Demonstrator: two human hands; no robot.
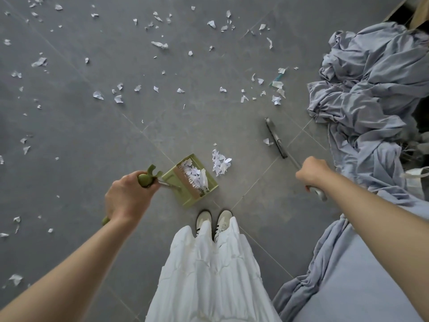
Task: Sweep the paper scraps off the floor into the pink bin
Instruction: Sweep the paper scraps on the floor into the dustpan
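Note:
My left hand (126, 196) grips the green handle of a green dustpan (181, 184) that rests on the grey tiled floor just ahead of my shoes. White paper scraps lie inside the pan. A small heap of scraps (220, 162) sits just right of the pan's mouth. My right hand (312, 171) grips the grey handle of a broom, whose dark head (276, 138) lies on the floor up and right of the heap. Many more paper scraps (160, 44) are scattered over the floor farther out. No pink bin is in view.
A crumpled blue-grey sheet (369, 89) is piled at the right, and more of it hangs off a bed edge (348, 275) at the lower right. My white skirt and shoes (214, 220) are at the bottom centre.

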